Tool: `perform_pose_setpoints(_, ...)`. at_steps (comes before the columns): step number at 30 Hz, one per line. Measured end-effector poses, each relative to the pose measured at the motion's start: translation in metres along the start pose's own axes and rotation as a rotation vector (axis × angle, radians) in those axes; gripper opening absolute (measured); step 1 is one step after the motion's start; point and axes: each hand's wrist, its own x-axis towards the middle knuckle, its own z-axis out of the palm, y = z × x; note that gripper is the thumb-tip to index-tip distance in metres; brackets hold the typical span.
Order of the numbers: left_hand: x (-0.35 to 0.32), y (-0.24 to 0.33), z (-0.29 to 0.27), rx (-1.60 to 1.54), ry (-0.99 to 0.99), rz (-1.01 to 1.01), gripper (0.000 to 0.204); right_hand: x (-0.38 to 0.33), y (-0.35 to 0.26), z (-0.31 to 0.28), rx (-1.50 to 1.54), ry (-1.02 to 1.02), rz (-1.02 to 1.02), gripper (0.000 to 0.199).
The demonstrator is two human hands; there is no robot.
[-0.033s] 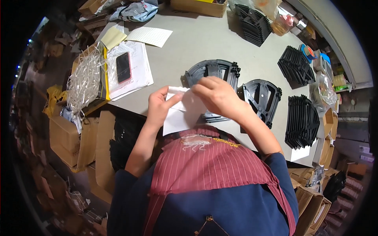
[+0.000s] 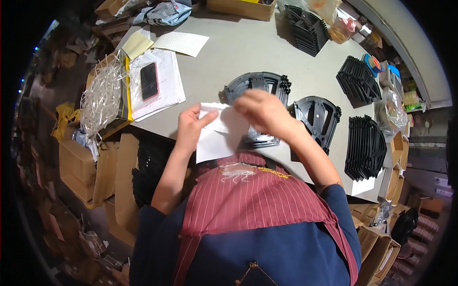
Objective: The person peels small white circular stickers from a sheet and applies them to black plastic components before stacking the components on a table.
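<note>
Just above my apron, my left hand (image 2: 191,126) pinches a white sheet of paper (image 2: 214,147), its thumb pressed on the upper part. The paper's top edge looks torn or creased, and a folded strip lies across it. At the paper's upper right is my right hand (image 2: 265,112), its fingers curled and smeared by motion. Whether they grip the paper does not show. Behind both hands lies a black curved plastic part (image 2: 281,90), partly covered by them. Another black curved plastic part (image 2: 318,119) lies right of my right hand.
Stacks of black slatted parts (image 2: 365,148) line the table's right side, with another stack (image 2: 305,31) at the back. A phone (image 2: 149,81) rests on papers at left, beside a box of clear plastic strips (image 2: 102,95). Cardboard boxes (image 2: 78,167) stand below the table's left edge.
My right hand has shifted slightly, with its fingers now more blurred at the paper's upper right. My left hand and the paper have moved a little to the left.
</note>
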Motion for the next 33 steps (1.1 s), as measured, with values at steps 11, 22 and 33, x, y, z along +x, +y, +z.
perform_pose_setpoints(11, 0.027, -0.08, -0.078, -0.033, 0.233, -0.116, 0.03, -0.025, 0.157, 0.045, -0.052, -0.41, 0.546, 0.025)
perform_pose_setpoints(22, 0.028, -0.095, -0.075, 0.099, 0.321, -0.018, 0.029, -0.034, 0.105, 0.046, -0.376, -0.365, 0.812, 0.071)
perform_pose_setpoints(33, 0.031, -0.09, -0.082, -0.054, 0.319, -0.049, 0.029, -0.15, 0.099, -0.072, -0.151, -0.055, 1.292, 0.058)
